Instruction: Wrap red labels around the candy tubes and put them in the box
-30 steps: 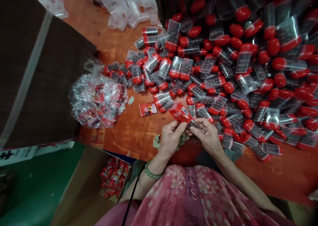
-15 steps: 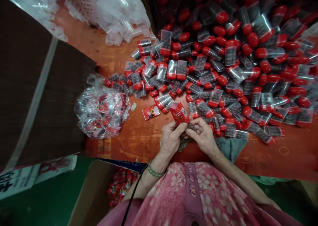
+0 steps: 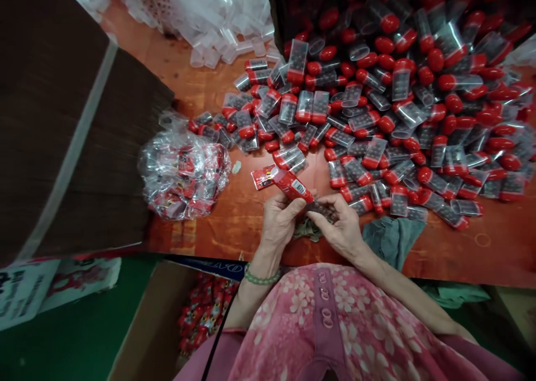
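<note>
My left hand (image 3: 278, 222) is closed on a red printed sleeve (image 3: 295, 186) with a barcode, which tilts up to the left. My right hand (image 3: 341, 224) pinches a small clear container (image 3: 320, 208) with dark contents at the sleeve's lower end. Fingers hide much of it, and I cannot tell how far the two overlap. Just beyond the sleeve's upper tip lies a flat red printed packet (image 3: 261, 177). Beside it rests a red-capped clear container (image 3: 290, 158). A crumpled greenish cloth or glove (image 3: 309, 229) lies under the hands.
Many red-capped clear containers (image 3: 372, 152) spread over the table's right and back. At left sits a clear plastic bag (image 3: 184, 171) of red packets beside a dark box (image 3: 84, 124). Empty clear tubes (image 3: 230, 40) lie behind. Below, a carton (image 3: 140, 319) holds red packets.
The red sleeve has swung from nearly upright to leaning left, toward the flat packet. Both hands stay together around the sleeve and container. The camera view has shifted slightly.
</note>
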Tool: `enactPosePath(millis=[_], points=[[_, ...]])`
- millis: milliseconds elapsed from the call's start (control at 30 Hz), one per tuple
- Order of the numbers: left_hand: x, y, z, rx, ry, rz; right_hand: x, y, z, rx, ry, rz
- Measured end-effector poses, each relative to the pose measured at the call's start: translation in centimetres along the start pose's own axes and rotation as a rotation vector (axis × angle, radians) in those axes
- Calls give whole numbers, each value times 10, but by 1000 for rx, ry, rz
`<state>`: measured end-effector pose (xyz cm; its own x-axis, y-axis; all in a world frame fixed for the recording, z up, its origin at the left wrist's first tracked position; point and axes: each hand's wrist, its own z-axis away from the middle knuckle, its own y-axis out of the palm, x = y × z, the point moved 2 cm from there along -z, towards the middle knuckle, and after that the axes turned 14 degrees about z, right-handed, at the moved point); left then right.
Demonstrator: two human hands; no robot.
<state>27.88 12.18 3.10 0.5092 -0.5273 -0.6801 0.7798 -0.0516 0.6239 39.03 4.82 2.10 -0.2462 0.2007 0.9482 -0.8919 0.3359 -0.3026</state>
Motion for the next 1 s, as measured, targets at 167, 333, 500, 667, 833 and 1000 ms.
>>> enactPosePath(millis=[167, 333, 500, 667, 833, 1000], points=[[8, 0, 7, 101, -124, -28, 0, 1, -3, 225, 188, -403], [12, 0, 10, 74, -152, -86, 0, -2, -7, 186, 235, -491], [7, 3, 8, 79, -113, 102, 0, 3, -11, 226, 237, -499], [2, 2, 8, 31, -66, 170, -4, 7, -10, 321, 195, -486], [4, -5, 10, -13, -19, 187, -4, 13, -7, 255, 156, -435], [7, -12, 19, -22, -41, 147, -3, 20, -6, 182, 136, -385]])
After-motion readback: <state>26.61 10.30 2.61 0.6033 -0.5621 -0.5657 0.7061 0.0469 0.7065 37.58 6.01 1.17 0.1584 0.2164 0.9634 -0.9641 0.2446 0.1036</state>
